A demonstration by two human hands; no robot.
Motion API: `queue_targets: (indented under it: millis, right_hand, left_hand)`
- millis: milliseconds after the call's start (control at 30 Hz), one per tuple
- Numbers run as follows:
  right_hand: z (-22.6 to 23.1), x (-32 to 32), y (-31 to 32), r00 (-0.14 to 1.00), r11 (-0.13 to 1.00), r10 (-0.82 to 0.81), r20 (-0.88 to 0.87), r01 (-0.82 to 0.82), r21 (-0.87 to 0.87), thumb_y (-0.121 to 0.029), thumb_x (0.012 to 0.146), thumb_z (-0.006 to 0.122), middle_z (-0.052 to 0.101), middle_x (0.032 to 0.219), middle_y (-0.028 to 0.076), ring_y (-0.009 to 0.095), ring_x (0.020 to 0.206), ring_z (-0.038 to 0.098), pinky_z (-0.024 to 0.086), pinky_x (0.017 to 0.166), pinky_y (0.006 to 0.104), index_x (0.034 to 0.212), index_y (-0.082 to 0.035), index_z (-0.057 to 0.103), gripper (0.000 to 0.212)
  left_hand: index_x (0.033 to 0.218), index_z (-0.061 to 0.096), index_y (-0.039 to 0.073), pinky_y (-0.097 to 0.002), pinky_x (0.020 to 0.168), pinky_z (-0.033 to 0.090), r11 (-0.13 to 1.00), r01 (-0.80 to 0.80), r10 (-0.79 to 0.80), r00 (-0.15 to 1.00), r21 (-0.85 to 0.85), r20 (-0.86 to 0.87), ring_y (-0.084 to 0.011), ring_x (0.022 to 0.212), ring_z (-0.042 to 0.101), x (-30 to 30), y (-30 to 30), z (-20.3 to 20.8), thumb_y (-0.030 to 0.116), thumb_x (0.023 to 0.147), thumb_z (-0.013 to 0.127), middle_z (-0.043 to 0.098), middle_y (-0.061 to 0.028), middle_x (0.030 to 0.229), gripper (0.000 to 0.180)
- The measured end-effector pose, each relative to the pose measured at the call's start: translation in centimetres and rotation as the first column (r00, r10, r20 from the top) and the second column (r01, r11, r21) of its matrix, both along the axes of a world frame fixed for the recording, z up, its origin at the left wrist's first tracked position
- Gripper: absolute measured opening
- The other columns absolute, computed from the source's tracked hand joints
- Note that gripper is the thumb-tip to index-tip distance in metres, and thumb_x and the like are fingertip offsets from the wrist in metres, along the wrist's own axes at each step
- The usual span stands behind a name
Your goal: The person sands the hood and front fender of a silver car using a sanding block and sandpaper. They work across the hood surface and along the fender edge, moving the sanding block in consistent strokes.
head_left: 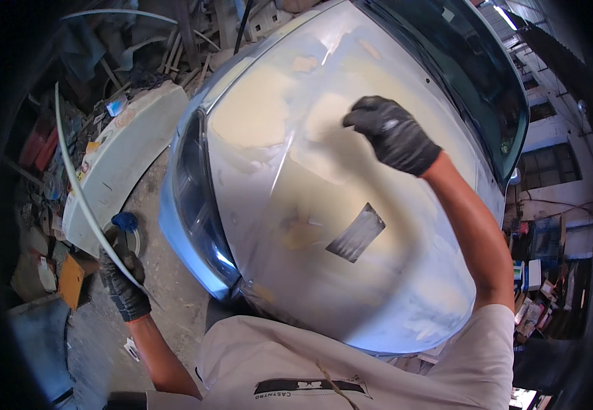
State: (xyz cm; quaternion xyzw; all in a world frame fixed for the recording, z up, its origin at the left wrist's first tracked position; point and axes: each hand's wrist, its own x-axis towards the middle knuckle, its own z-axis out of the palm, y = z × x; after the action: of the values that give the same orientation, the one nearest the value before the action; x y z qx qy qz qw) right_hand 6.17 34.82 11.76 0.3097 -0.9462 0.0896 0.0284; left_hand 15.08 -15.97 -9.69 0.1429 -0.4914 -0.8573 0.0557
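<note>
My right hand (393, 135), in a dark work glove, is raised over the car hood (440, 273). Its fingers are curled together, slightly smeared by motion, and whatever they may hold is hidden. Pale yellow filler patches (252, 113) and grey-white sanded areas cover the hood. A dark, worn rectangular sheet like sandpaper (356, 232) lies tilted on the hood, apart from my hand. Low at the left, my gloved left hand (125, 287) is closed around a long, thin, pale curved strip (77, 181), which rises past the headlight side.
The car's headlight (197, 198) and blue bumper edge (177, 219) lie left of the hood; its windshield (477, 68) is at upper right. A detached white car panel (122, 164) rests on the floor among scrap. Cluttered shelves (549, 294) stand at right.
</note>
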Motion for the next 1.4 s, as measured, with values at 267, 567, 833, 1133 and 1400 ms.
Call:
queue_targets:
  millis: [267,567,833,1133,1400]
  right_hand:
    - [-6.3,-4.6,-3.1,0.946,0.916,0.301,0.118,-0.322,0.24,-0.009,0.074,0.062,0.069,0.115,0.004,0.027,0.111,0.061,0.045,0.103,0.044,0.117,-0.026,0.071,0.047]
    - [-8.6,-3.6,-2.0,0.908,0.911,0.41,0.086,-0.412,0.01,0.003,0.068,0.06,0.068,0.092,0.003,0.025,0.094,0.064,0.049,0.091,0.037,0.098,-0.021,0.072,0.039]
    - [-8.6,2.2,0.4,0.935,0.936,0.349,-0.067,-0.345,0.063,-0.009,0.077,0.062,0.064,0.09,0.005,0.026,0.09,0.062,0.05,0.088,0.038,0.089,-0.014,0.069,0.015]
    - [-7.2,7.3,2.1,0.971,0.962,0.223,-0.084,-0.205,0.181,-0.018,0.082,0.064,0.065,0.099,0.006,0.027,0.102,0.063,0.051,0.095,0.0392,0.1,-0.013,0.07,0.019]
    - [-4.9,9.0,2.4,0.971,0.967,0.075,0.227,-0.126,0.219,-0.013,0.078,0.062,0.067,0.121,0.011,0.034,0.113,0.062,0.049,0.101,0.0446,0.115,-0.01,0.07,0.039]
  left_hand:
    - [0.139,0.048,0.005,-0.0219,0.044,0.035,0.935,0.073,-0.049,0.996,0.348,-0.078,-0.0088,0.051,0.041,2.9,2.5,1.0,0.033,0.108,0.044,0.048,-0.001,0.072,0.042]
    - [0.148,0.035,-0.004,-0.0249,0.041,0.036,0.964,0.105,-0.132,0.987,0.245,0.095,-0.0122,0.045,0.039,1.4,6.7,4.4,0.032,0.107,0.044,0.044,-0.0023,0.064,0.056]
    - [0.144,0.038,-0.009,-0.026,0.035,0.042,0.846,0.404,-0.403,0.912,0.349,-0.08,-0.0173,0.04,0.049,-1.9,10.4,5.8,0.034,0.106,0.047,0.059,-0.0096,0.066,0.058]
    - [0.138,0.045,-0.007,-0.0226,0.034,0.03,0.811,0.544,-0.547,0.836,0.215,-0.052,-0.0092,0.036,0.039,-2.2,13.5,7.5,0.044,0.105,0.046,0.05,-0.0013,0.057,0.06]
    - [0.137,0.044,-0.011,-0.0232,0.035,0.032,0.692,0.672,-0.685,0.727,0.262,-0.056,-0.011,0.041,0.043,-1.6,15.1,8.2,0.046,0.104,0.047,0.052,-0.0035,0.061,0.066]
